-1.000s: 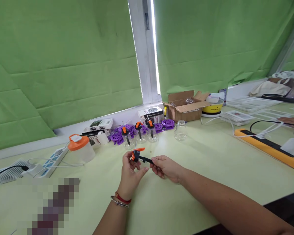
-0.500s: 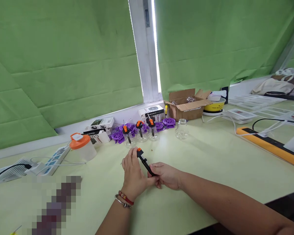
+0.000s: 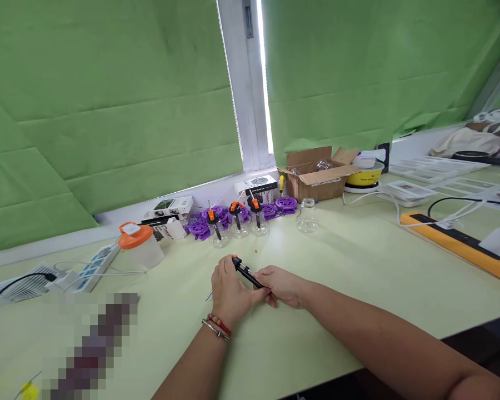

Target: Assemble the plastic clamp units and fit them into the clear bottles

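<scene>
Both hands hold a slim black pump-like top with an orange tip [image 3: 248, 272], tilted above the table with the orange end up and to the left. My left hand [image 3: 230, 291] is closed round its upper end, with the thumb reaching toward the lower end. At the lower end, my right hand [image 3: 284, 286] pinches the black shaft. A thin metal rod [image 3: 209, 296] sticks out on the left side of my left hand. Beyond the hands stand several glass jars [image 3: 219, 236] with similar black and orange tops. An open glass jar [image 3: 307, 215] stands to their right.
Purple plastic wheel-shaped parts [image 3: 200, 229] lie behind the jars. An orange-lidded container [image 3: 144, 247] and a white power strip [image 3: 98, 268] are on the left. At the back stand an open cardboard box [image 3: 323, 183] and a yellow bowl [image 3: 363, 176]. An orange power strip [image 3: 458, 244] lies right.
The black top has tilted flatter, its lower end shifting slightly up. The metal rod shows more beside my left hand. The view has shifted a little.
</scene>
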A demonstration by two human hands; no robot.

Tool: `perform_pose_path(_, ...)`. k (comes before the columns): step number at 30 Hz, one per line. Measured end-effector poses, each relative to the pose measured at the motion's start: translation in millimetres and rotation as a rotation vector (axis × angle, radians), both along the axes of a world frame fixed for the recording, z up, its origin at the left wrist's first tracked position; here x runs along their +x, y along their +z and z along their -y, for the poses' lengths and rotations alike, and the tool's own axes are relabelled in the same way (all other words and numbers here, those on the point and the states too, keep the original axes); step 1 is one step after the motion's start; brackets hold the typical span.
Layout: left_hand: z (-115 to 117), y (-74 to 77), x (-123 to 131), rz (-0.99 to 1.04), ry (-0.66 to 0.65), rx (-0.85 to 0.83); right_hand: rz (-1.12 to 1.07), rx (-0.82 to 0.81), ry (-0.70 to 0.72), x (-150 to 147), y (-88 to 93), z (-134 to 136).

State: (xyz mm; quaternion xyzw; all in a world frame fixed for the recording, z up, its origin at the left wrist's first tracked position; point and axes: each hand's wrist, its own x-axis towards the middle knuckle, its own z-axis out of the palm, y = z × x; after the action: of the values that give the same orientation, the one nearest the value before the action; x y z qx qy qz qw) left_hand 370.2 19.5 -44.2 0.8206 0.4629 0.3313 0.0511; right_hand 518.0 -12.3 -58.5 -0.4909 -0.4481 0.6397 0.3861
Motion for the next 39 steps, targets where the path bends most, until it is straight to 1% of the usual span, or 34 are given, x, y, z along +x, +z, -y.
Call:
perform_pose_path(3,1,-1.8,5,0.006,0.055,-0.015,0.112,-0.045,0.004,5,1.2,-2)
perform_pose_path(4,1,-2.5,7,-0.004,0.077,-0.029,0.161,-0.034,-0.001,8,1.2,-3)
perform_pose_path(8,0,-4.2,13,-0.083,0.148,-0.098,0.321,0.121,-0.07,16,-1.5,-6)
perform_pose_path(10,1,-4.3,15,-0.119,0.159,-0.119,0.355,0.184,-0.104,18,-3.3,-7)
perform_pose_path(12,1,-4.5,15,-0.146,0.162,-0.129,0.372,0.212,-0.121,19,-5.0,-7)
perform_pose_path(17,0,-6.6,16,-0.19,0.176,-0.202,0.381,0.187,-0.171,19,-8.3,-7)
perform_pose_path(21,-3,-7.7,16,-0.208,0.187,-0.236,0.425,0.287,-0.107,20,-7.9,-7)
perform_pose_path(24,-4,-7.2,16,-0.22,0.178,-0.241,0.485,0.343,-0.151,22,-7.8,-8)
perform_pose_path(26,-3,-6.7,16,-0.219,0.174,-0.238,0.519,0.365,-0.141,23,-8.2,-9)
perform_pose_path(29,-3,-6.4,16,-0.218,0.179,-0.225,0.55,0.387,-0.111,24,-8.1,-10)
perform_pose_path(33,-3,-6.6,17,-0.215,0.189,-0.215,0.553,0.383,-0.11,24,-6.9,-9)
perform_pose_path(39,-5,-8.1,18,-0.221,0.195,-0.206,0.577,0.418,-0.04,25,-7.8,-8)
